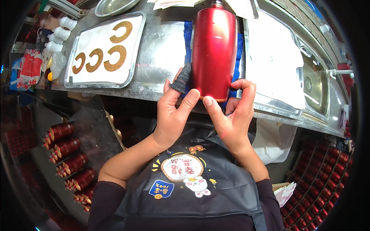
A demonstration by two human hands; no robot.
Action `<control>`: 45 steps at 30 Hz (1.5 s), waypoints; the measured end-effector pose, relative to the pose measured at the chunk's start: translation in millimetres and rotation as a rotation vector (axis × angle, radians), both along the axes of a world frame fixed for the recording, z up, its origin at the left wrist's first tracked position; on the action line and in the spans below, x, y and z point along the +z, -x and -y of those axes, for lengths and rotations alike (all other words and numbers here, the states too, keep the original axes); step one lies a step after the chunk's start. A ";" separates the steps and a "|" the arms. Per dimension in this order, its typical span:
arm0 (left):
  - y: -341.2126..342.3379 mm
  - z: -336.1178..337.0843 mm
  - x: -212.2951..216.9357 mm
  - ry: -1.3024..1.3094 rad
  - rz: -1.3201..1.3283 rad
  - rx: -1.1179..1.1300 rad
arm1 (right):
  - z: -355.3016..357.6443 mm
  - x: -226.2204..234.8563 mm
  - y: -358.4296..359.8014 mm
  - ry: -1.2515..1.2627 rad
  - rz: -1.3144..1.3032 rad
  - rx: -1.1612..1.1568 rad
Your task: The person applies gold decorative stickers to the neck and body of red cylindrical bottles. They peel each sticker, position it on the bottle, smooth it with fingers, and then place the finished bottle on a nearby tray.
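A glossy red bottle point(214, 50) lies on a blue cloth point(239, 50) on the metal worktop, its neck pointing away from me and its base at the near edge. A thin gold-coloured strip point(216, 100) shows along the base rim. My left hand point(173, 107) grips the bottle's near left side, thumb at the base, with a dark grey wrap point(182, 79) on one finger. From the right, my right hand point(233, 115) holds the same end, its thumb pressed by the strip and its index finger curled against the side. Some fingertips are hidden.
On the left, a metal tray point(140, 34) carries a white sheet with several gold C-shaped pieces point(114, 57). White sheets point(271, 57) lie in another tray at right, beside a steel basin point(316, 82). Rows of red bottles stand low left point(67, 148) and right point(320, 181).
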State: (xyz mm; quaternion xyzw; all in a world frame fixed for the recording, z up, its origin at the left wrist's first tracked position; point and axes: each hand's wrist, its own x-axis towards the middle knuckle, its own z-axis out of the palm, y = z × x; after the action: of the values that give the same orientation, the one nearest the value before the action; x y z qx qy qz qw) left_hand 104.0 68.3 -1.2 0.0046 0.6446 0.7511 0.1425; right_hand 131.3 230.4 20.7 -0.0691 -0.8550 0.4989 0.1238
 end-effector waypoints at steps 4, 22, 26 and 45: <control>0.4 0.6 -4.0 0.033 -0.075 -0.006 | 1.0 -4.0 0.0 0.115 -0.015 0.009; 9.1 2.4 0.0 0.146 -0.207 -0.074 | -2.9 -8.3 -3.6 0.312 0.061 -0.002; 6.7 10.0 3.2 0.352 -0.488 -0.109 | -10.1 -2.1 -3.3 0.396 0.094 0.030; 5.2 1.3 -9.9 0.065 -0.263 -0.016 | -7.7 -0.9 -1.5 0.237 0.103 -0.013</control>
State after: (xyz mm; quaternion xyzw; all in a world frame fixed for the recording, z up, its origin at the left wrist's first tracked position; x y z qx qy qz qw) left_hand 98.9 67.0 -11.1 0.1034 0.6816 0.7216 0.0627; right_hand 132.8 238.1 19.8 -0.1142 -0.7949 0.5913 0.0738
